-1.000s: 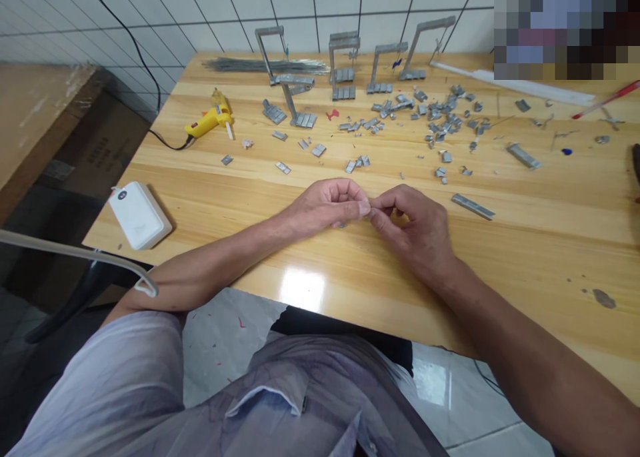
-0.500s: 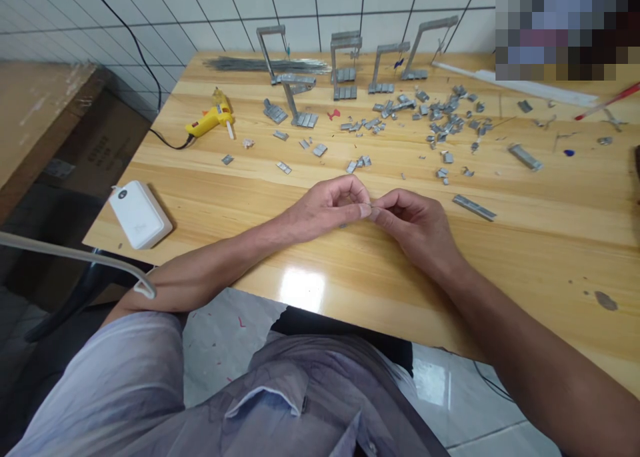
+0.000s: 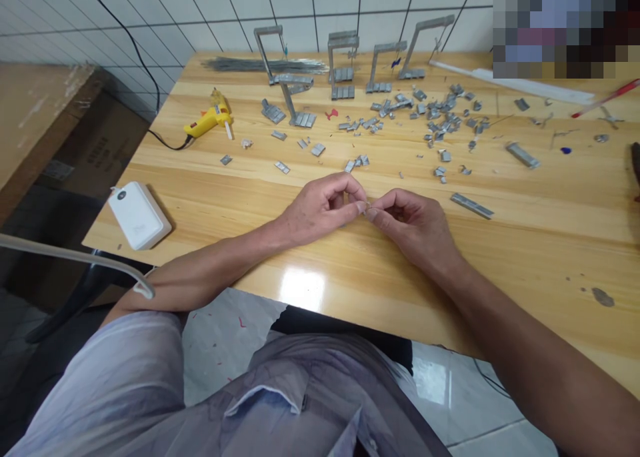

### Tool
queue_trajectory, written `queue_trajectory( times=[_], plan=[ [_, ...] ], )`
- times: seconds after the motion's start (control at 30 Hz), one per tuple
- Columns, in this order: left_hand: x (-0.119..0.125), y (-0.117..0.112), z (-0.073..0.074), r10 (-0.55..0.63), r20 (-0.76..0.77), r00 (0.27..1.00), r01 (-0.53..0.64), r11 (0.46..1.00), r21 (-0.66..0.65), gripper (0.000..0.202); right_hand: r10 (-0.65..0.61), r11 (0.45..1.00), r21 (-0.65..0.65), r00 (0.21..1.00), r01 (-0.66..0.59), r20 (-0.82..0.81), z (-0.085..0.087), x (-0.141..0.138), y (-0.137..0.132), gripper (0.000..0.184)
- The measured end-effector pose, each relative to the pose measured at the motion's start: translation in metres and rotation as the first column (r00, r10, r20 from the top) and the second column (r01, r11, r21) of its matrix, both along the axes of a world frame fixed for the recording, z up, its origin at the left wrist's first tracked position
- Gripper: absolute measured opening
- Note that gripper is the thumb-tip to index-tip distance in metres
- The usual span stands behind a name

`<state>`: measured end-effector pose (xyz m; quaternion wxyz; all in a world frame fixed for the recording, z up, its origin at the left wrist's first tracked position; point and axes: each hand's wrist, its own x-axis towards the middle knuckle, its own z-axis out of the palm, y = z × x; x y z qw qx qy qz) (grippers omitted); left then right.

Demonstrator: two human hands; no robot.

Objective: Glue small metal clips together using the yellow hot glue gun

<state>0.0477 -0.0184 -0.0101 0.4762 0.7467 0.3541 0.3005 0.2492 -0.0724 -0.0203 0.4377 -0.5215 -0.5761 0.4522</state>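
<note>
Thumb and forefinger of my left hand (image 3: 333, 200) are pinched together over the middle of the table. Right beside them, my right hand (image 3: 413, 220) pinches at the same spot, the fingertips almost touching. A tiny thin piece shows between the two pinches, too small to name. Beyond my hands lies a small cluster of grey metal staple pieces (image 3: 357, 162). To the right of my right hand rests a longer strip of staples (image 3: 472, 206).
Several stands built from staple strips (image 3: 303, 119) line the back, near a bundle of thin metal rods (image 3: 265, 64). Loose staple pieces (image 3: 443, 127) scatter at centre right. A yellow glue gun (image 3: 207, 122) and a white power bank (image 3: 139, 215) lie left; a red pen (image 3: 605, 98) lies right.
My hands stay pinched together, with only a slight shift of the fingertips. The small piece between them shows a little more. The whole view has moved slightly.
</note>
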Motion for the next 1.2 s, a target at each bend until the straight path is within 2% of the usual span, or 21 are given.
queue_trajectory(
  times=[0.17, 0.33, 0.5, 0.73, 0.83, 1.03, 1.1, 1.2],
  plan=[
    [0.001, 0.001, -0.003, -0.004, 0.029, 1.000, -0.003, 0.970, 0.245, 0.013, 0.023, 1.000, -0.012, 1.000, -0.023, -0.010, 0.002, 0.000, 0.000, 0.025],
    [0.000, 0.004, -0.008, -0.037, 0.015, 0.999, 0.024, 0.853, 0.522, 0.006, 0.044, 0.998, -0.036, 0.998, -0.045, -0.035, 0.004, 0.000, 0.000, 0.026],
    [-0.002, 0.007, -0.008, -0.076, -0.044, 0.996, 0.087, 0.769, 0.634, 0.007, 0.069, 0.997, -0.024, 0.997, -0.070, -0.027, 0.001, 0.000, 0.000, 0.028],
    [-0.005, 0.007, -0.012, -0.066, -0.111, 0.992, 0.125, 0.694, 0.709, 0.004, 0.044, 0.995, 0.080, 0.988, -0.056, 0.146, -0.008, 0.002, -0.001, 0.019],
    [-0.003, 0.005, -0.013, -0.041, -0.099, 0.994, 0.100, 0.698, 0.709, 0.006, 0.017, 0.985, 0.165, 0.983, -0.049, 0.185, -0.008, 0.000, 0.000, 0.013],
    [0.001, -0.001, -0.012, -0.005, -0.013, 1.000, 0.012, 0.777, 0.630, 0.010, -0.053, 0.927, 0.368, 0.953, -0.064, 0.299, -0.004, -0.003, -0.002, 0.011],
    [0.002, -0.002, -0.012, 0.012, -0.002, 1.000, -0.008, 0.781, 0.625, 0.011, -0.039, 0.928, 0.365, 0.954, -0.076, 0.297, -0.002, -0.003, -0.004, 0.010],
    [0.003, -0.003, -0.012, 0.035, 0.002, 0.999, -0.028, 0.757, 0.653, 0.009, -0.014, 0.958, 0.279, 0.968, -0.058, 0.249, 0.001, -0.003, -0.005, 0.012]
  ],
)
